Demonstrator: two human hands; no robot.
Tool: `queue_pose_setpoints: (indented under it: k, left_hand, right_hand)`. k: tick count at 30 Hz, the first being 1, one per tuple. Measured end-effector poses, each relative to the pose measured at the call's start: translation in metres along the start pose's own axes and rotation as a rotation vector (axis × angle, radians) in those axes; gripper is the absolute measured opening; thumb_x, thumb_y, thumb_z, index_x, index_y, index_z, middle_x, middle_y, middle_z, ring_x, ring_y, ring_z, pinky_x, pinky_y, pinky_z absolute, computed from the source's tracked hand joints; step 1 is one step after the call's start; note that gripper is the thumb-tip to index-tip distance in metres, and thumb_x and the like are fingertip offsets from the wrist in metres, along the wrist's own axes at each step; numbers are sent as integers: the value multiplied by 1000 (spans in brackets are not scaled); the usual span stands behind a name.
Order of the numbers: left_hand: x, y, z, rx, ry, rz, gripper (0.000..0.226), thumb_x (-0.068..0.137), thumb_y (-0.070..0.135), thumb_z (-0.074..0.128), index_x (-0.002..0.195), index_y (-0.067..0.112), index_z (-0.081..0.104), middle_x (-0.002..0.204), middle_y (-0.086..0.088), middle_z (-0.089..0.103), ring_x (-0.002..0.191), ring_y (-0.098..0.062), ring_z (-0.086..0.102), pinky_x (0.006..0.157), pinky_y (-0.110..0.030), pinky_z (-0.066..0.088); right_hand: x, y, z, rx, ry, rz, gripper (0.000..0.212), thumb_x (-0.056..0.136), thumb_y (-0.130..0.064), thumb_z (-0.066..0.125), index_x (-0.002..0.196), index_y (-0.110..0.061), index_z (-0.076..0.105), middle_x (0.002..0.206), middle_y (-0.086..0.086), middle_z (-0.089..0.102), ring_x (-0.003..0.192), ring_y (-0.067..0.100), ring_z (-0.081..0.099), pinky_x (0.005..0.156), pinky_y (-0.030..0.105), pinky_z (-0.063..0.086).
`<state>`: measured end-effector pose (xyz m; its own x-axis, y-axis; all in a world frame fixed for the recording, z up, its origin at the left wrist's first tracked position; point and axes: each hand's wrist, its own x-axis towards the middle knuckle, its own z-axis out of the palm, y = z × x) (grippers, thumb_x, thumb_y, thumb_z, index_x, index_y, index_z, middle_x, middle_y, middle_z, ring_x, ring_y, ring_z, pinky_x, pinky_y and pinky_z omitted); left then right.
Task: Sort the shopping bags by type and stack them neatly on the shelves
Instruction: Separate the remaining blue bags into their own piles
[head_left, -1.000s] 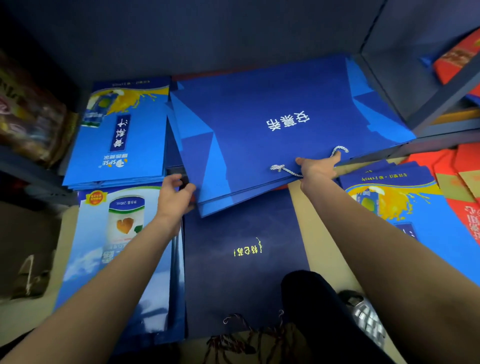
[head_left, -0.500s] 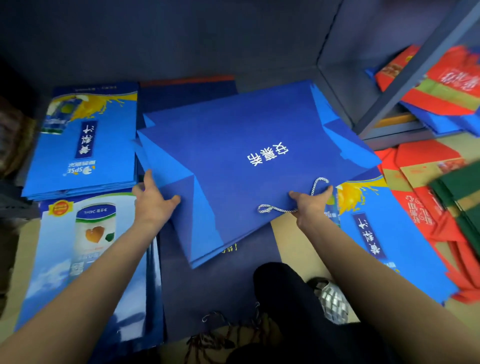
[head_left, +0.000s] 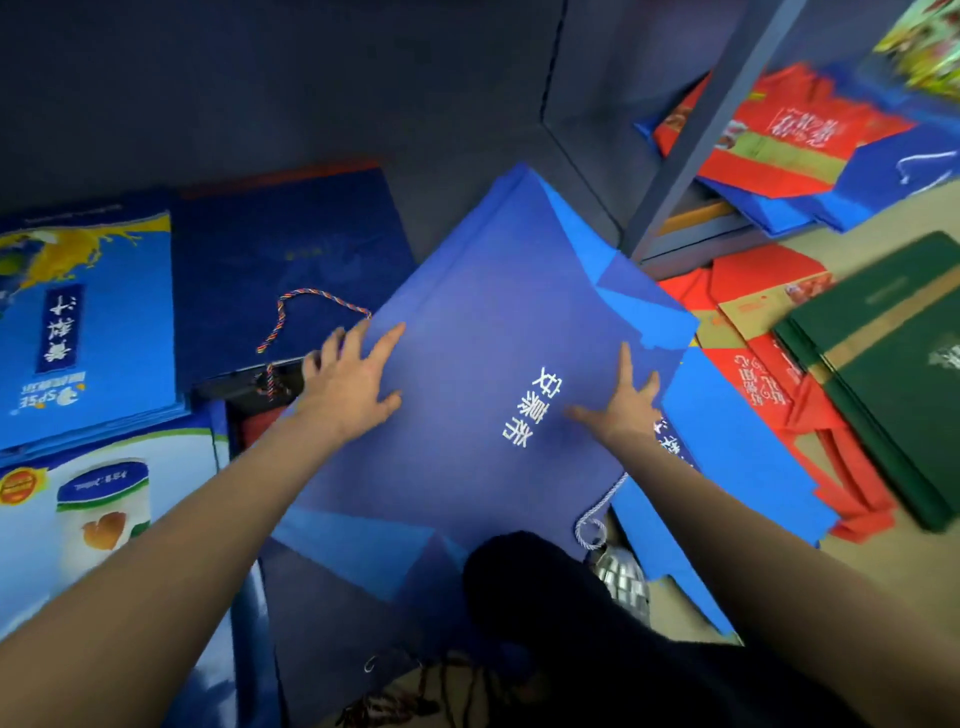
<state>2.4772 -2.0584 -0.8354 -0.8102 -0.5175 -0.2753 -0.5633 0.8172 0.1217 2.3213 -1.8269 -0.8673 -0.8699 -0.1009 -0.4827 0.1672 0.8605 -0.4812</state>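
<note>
— Why is your blue bag stack (head_left: 467, 374) sitting crooked, half on the shelf (head_left: 457, 171)?
— You look to be turning it so it lines up.
— And your grip?
— Your left hand (head_left: 348, 384) and right hand (head_left: 623, 405) lie flat on top, fingers spread, pinching nothing.

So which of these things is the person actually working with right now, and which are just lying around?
In use:
- blue bags with white lettering, turned askew
- left hand and right hand, both flat on top

Lying about:
- juice-print bags on the left
- dark navy bag with a rope handle
- red bags
- green bags
- can-print bags
</note>
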Motion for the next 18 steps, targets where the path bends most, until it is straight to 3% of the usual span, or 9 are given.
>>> queue_pose_setpoints:
  k: [2, 5, 10, 13, 18]
  left_hand:
    - [23, 7, 1, 32, -76, 5, 77, 89, 48, 52, 148, 38, 3, 156, -6, 0, 142, -32, 5, 112, -50, 17]
    - [55, 12, 5, 44, -149, -33, 82, 85, 56, 54, 147, 40, 3, 156, -6, -5, 142, -33, 3, 112, -51, 17]
    - [86, 26, 14, 36, -53, -146, 99, 75, 64, 60, 148, 35, -1, 154, -4, 7, 135, -33, 14, 103, -50, 25]
    - [87, 39, 20, -14, 32, -197, 99, 75, 59, 64, 149, 31, 3, 148, -6, 21, 131, -34, 21, 99, -50, 28]
    - [71, 45, 22, -208, 16, -233, 98, 77, 43, 71, 149, 25, 8, 142, -14, 27, 127, -42, 27, 103, -53, 31]
  right_hand:
    - [11, -5, 5, -90, 1, -53, 103, 76, -37, 75, 145, -47, -1, 157, 6, -11, 138, 43, 16, 105, 57, 30]
    - [29, 3, 17, -69, 10, 17, 104, 75, -42, 75, 146, -46, -1, 157, 6, -13, 140, 41, 11, 106, 59, 28]
    - [63, 36, 15, 151, 33, 172, 111, 73, -42, 76, 147, -39, -6, 156, 9, -5, 141, 38, 8, 108, 57, 25]
    - [76, 43, 14, 202, 21, 199, 113, 72, -47, 76, 148, -37, -7, 153, 11, 8, 139, 36, 11, 105, 54, 25]
    - [74, 51, 27, 365, -7, 123, 110, 70, -43, 79, 148, -38, 1, 150, 9, 12, 136, 37, 20, 107, 52, 28]
